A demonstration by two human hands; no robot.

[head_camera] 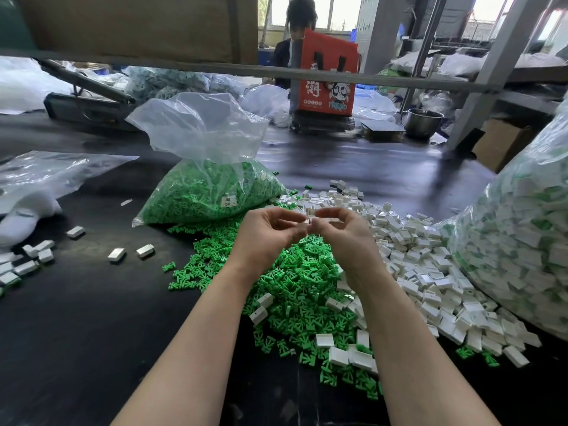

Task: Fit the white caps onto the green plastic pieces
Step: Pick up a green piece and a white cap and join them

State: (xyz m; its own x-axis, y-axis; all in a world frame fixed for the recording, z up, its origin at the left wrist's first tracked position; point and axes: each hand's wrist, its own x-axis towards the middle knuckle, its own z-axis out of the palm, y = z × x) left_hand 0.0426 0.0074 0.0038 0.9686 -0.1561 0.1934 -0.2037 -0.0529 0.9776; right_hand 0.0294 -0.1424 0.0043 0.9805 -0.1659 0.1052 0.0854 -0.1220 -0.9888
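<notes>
White caps (408,250) lie heaped right of the green plastic pieces (292,290). Above that green pile, my left hand (270,232) and right hand (341,232) pinch one small cap (309,220) together. Light, stiff, probably slick; I'd grip its flat sides.

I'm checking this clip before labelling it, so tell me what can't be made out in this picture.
All in the head view:
- What the left hand and right hand pinch between them: fingertips cover it, too small to name.
- Label on the bag of green pieces: print too small.
- Big bag of white caps: cut by the right edge.
- Person opposite: hidden behind the red bag.
</notes>
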